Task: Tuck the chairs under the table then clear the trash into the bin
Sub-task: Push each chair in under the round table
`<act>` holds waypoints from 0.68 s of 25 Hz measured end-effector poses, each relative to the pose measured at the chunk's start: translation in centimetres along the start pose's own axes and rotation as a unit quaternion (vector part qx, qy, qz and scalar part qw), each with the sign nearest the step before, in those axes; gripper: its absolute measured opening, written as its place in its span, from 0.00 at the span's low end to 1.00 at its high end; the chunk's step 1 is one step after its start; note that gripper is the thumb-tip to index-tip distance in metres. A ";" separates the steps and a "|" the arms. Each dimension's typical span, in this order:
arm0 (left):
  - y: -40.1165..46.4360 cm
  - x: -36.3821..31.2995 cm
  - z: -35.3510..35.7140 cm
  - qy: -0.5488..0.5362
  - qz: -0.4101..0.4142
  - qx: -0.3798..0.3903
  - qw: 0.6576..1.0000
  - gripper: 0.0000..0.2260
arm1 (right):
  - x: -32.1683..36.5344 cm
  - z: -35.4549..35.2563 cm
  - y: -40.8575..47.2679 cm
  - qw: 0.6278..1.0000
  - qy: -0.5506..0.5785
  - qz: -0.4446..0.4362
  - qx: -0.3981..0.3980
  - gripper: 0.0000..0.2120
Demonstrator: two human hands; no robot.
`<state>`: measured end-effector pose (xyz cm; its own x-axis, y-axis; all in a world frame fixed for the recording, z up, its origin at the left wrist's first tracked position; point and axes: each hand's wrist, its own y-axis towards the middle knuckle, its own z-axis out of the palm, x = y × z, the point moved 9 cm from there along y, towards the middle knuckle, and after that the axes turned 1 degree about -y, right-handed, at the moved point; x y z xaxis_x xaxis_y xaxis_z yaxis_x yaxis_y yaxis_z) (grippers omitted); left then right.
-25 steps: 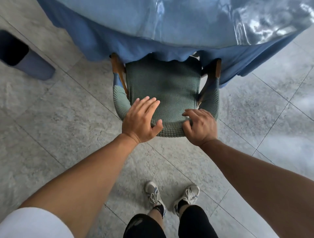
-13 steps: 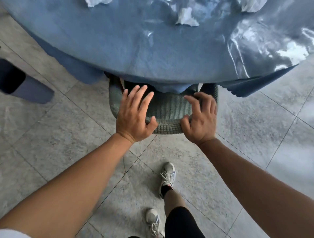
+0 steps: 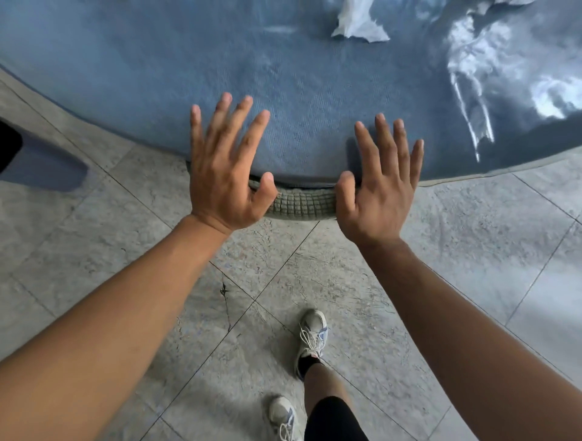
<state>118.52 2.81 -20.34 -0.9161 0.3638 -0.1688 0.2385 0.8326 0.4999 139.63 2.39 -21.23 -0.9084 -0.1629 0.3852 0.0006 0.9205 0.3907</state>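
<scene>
The green knitted chair (image 3: 302,204) is almost wholly under the round table (image 3: 132,78), which wears a blue cloth; only the top rim of the chair's back shows at the table edge. My left hand (image 3: 225,170) and my right hand (image 3: 379,182) are spread flat with fingers apart, one on each side of that rim, thumbs by it, holding nothing. A crumpled white paper (image 3: 359,22) lies on the table at the top, and another white scrap (image 3: 510,2) peeks in at the top right.
A dark blue bin (image 3: 34,163) with a black opening lies at the left edge on the grey tiled floor. My feet in white sneakers (image 3: 310,336) stand just behind the chair. Clear plastic film glints on the table's right side (image 3: 472,88).
The chair slid forward under the table until only its back rim shows. Both hands went from gripping the chair back to spread flat and apart. I stepped closer to the table.
</scene>
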 end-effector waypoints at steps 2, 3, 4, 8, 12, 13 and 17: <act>0.6 0.6 0.4 -0.006 0.006 0.005 1.000 0.30 | 0.2 0.2 0.1 1.000 -0.014 0.012 -0.005 0.28; 0.8 0.8 0.5 -0.011 0.005 0.005 1.000 0.29 | 0.2 0.2 0.1 1.000 -0.018 0.017 -0.008 0.27; 0.9 1.0 0.5 -0.019 0.005 0.003 1.000 0.28 | 0.3 0.1 0.1 1.000 -0.021 0.021 -0.011 0.27; 0.7 1.1 0.6 -0.042 -0.001 0.001 0.999 0.27 | 0.5 0.0 0.3 0.999 -0.020 0.025 -0.014 0.27; 0.9 1.1 0.3 -0.037 -0.008 0.024 0.999 0.27 | 0.6 -0.2 0.5 0.999 -0.030 0.035 0.010 0.28; 1.1 1.0 0.3 -0.035 -0.011 0.037 0.999 0.28 | 0.6 -0.2 0.5 0.999 -0.033 0.037 0.022 0.28; 1.3 0.8 0.8 -0.010 -0.034 0.116 0.993 0.29 | 0.5 0.2 0.6 0.993 -0.052 0.044 0.092 0.28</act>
<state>118.34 4.48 -20.49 -0.9265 0.3101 -0.2131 0.2469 0.9284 0.2776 139.08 2.90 -20.96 -0.9464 -0.0496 0.3193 0.0150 0.9803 0.1968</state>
